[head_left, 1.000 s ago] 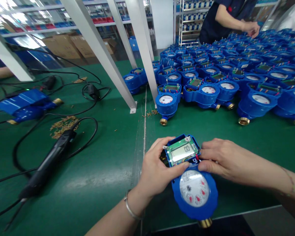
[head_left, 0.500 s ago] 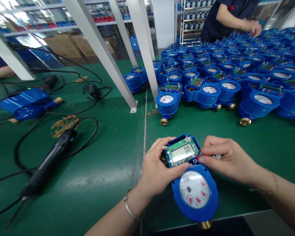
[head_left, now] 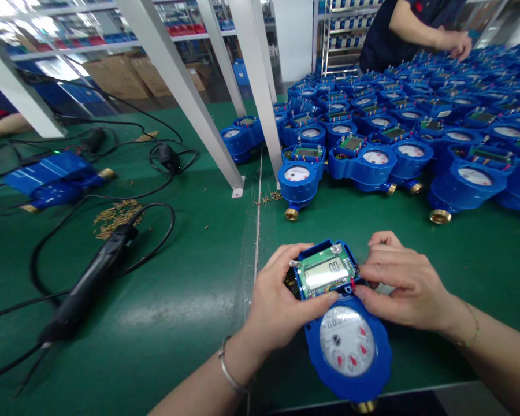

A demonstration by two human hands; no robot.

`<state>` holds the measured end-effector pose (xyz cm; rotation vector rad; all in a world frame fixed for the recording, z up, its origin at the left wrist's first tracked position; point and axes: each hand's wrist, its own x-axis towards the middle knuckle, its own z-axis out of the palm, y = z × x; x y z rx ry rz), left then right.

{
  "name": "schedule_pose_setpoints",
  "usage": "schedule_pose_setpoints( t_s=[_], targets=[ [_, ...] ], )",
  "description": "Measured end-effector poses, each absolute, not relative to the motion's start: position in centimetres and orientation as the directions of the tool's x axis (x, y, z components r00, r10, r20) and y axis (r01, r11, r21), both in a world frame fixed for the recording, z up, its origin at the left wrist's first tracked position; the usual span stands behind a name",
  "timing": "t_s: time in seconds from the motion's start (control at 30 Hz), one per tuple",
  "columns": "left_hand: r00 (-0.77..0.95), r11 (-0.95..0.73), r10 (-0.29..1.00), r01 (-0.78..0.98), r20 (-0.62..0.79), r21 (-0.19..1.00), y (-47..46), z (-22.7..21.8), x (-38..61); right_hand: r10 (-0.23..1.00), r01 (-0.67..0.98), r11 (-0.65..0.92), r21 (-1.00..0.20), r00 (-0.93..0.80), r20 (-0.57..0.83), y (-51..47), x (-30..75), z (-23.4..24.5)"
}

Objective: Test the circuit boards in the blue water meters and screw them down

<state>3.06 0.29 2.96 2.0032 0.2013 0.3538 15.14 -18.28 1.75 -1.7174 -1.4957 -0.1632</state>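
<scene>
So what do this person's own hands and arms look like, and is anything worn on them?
The left hand and right hand are ungloved, the arms sleeveless as far as seen. The left wears a smooth silver bangle; the right, a thin, gold-looking bracelet.

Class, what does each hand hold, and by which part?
The left hand grips a meter by its upper end, thumb below the screen. The right hand is at that end's side, beside a red wire; its hold is unclear.
</scene>
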Motion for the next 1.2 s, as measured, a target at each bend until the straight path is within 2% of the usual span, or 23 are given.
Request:
schedule_pose_setpoints(
  t_s=[0.1,0.27,0.53,0.63,0.77,0.83,1.07,1.2],
  targets=[
    [0.942,-0.437,0.293,-0.021,0.164,0.899,0.3,2.9,3.0,0.763,0.904,0.033,-0.426,0.252,0.595,-18.3,15.3,1.9],
    [0.940,-0.437,0.297,-0.021,0.166,0.899,0.4,2.9,3.0,0.721,0.923,-0.017,-0.385,0.278,0.635,-17.9,14.9,2.1],
    [0.942,-0.441,0.297,-0.013,0.159,0.898,0.3,3.0,3.1,0.687,0.876,-0.179,-0.448,0.438,0.580,-17.4,13.8,2.2],
    [0.943,-0.443,0.294,-0.012,0.158,0.897,0.3,2.9,3.0,0.726,0.830,-0.110,-0.547,0.443,0.526,-17.7,14.1,2.1],
    [0.945,-0.452,0.294,0.003,0.146,0.892,0.4,3.0,2.9,0.823,0.664,-0.028,-0.747,0.439,0.360,-18.6,14.5,2.3],
    [0.946,-0.455,0.293,0.007,0.142,0.891,0.3,3.1,3.0,0.840,0.612,0.000,-0.791,0.429,0.332,-18.8,14.6,2.4],
    [0.945,-0.469,0.295,0.011,0.144,0.883,0.2,3.1,3.1,0.825,0.565,0.053,-0.823,0.440,0.355,-18.3,15.3,1.7],
    [0.946,-0.490,0.289,0.014,0.147,0.871,0.3,3.0,3.1,0.848,0.658,0.123,-0.743,0.319,0.423,-18.4,16.1,1.7]
  ],
)
